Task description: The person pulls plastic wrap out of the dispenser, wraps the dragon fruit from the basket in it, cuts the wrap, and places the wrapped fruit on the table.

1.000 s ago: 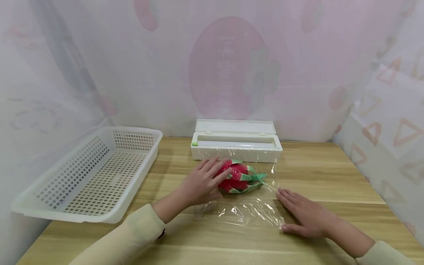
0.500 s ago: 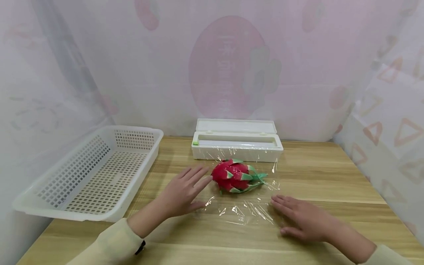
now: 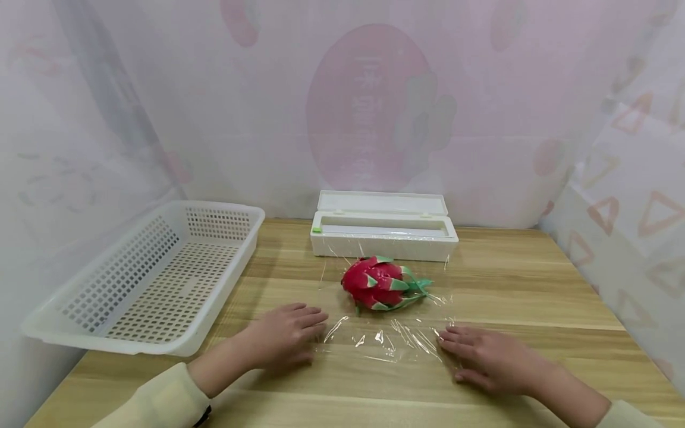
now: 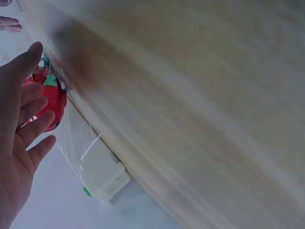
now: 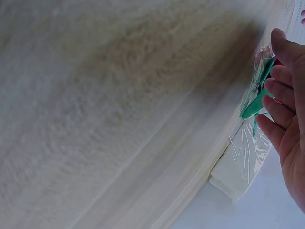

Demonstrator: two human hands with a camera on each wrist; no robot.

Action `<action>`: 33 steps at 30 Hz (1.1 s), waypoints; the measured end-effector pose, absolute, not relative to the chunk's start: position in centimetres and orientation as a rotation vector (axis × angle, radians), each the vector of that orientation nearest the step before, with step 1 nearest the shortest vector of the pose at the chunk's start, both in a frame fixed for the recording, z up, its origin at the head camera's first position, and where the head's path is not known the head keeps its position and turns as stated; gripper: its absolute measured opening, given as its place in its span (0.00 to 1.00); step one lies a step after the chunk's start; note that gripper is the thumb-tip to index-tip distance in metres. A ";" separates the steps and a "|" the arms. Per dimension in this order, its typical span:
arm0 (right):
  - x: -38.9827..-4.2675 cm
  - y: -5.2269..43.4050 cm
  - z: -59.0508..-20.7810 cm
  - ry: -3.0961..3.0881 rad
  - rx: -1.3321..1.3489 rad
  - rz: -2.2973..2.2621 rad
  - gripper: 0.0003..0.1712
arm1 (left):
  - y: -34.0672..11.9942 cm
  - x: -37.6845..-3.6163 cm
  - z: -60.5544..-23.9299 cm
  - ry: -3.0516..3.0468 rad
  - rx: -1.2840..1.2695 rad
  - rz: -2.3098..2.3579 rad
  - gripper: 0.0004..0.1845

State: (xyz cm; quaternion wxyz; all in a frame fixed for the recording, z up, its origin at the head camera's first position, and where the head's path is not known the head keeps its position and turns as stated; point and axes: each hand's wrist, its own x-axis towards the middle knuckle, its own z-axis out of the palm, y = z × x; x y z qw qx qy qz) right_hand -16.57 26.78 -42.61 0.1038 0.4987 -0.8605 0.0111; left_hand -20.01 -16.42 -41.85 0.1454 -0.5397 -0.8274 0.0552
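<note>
A red dragon fruit with green-tipped scales [image 3: 374,282] lies on its side on a sheet of clear cling film [image 3: 369,342]. The film runs from the front of a white dispenser box [image 3: 382,246] toward the person. By the film's near left corner, the left hand [image 3: 286,336] is held low with fingers loosely extended, holding nothing. At the near right edge of the film is the right hand [image 3: 492,359], its fingers relaxed and its palm free of any object. Both wrist views show the dragon fruit [image 4: 57,102] partly hidden behind the fingers.
On the left of the wooden table [image 3: 514,285] stands a white perforated plastic basket [image 3: 225,297]. The dispenser's lid [image 3: 382,203] is raised, near the back edge. Printed curtains [image 3: 257,119] close off the back and sides.
The left hand has left the dragon fruit and come down and to the left, to the film's near corner. The right hand has shifted slightly toward the person. The fruit stays in place.
</note>
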 end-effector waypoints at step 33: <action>-16.9 26.4 -43.5 -2.499 1.527 0.172 0.15 | -15.7 -20.2 -42.9 -2.351 -1.658 0.140 0.13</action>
